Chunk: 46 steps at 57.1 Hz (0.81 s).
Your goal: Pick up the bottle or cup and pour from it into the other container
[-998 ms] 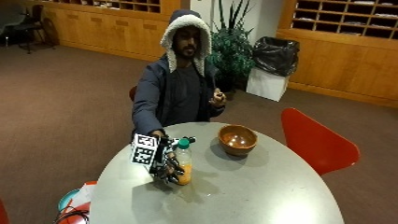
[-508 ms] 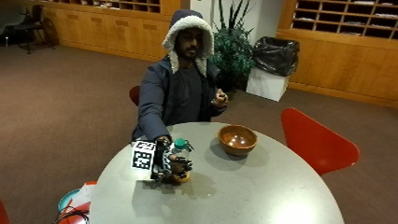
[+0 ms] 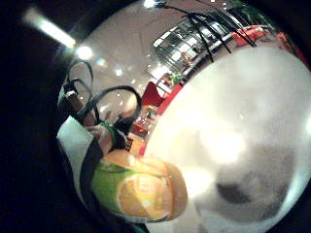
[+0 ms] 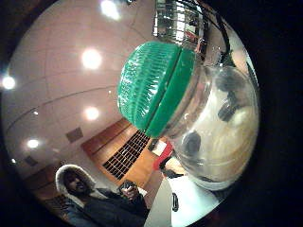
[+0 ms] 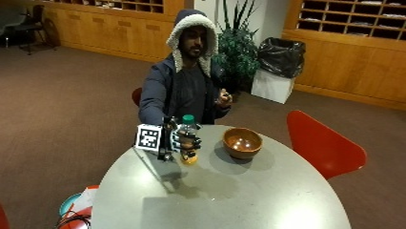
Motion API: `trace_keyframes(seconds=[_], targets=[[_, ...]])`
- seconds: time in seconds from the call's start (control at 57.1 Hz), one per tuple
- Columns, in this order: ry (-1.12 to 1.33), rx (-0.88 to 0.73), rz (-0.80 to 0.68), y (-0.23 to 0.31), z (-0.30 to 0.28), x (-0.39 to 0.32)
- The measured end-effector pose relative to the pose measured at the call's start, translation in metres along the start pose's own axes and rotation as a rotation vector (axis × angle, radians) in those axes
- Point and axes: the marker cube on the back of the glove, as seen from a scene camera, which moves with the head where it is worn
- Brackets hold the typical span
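With the gloved right hand (image 5: 184,141) wrapped around the clear, green-capped plastic bottle (image 5: 187,138), upright just above the round grey table (image 5: 254,200), carry it level toward the brown wooden bowl (image 5: 242,142) before tipping.

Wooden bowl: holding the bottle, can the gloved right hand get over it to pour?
Probably yes: the brown wooden bowl sits beside the right hand gripping the green-capped clear bottle, with bare tabletop between.
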Motion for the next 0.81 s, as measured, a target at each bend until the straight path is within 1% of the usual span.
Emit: trace_keyframes(seconds=[0.018, 0.088, 0.158, 0.228, 0.315, 0.42, 0.49, 0.683, 0.805], targets=[[0.006, 0.004, 0.002, -0.001, 0.001, -0.008], [0.058, 0.008, -0.076, -0.005, 0.007, -0.036], [0.168, -0.032, -0.036, -0.006, 0.016, -0.067], [0.258, -0.123, -0.195, -0.003, 0.022, -0.082], [0.366, -0.181, -0.239, 0.003, 0.035, -0.100], [0.502, -0.242, -0.319, 0.000, 0.054, -0.114], [0.615, -0.322, -0.339, 0.007, 0.070, -0.125], [0.844, -0.461, -0.401, 0.014, 0.111, -0.141], [1.078, -0.572, -0.491, 0.015, 0.135, -0.146]])
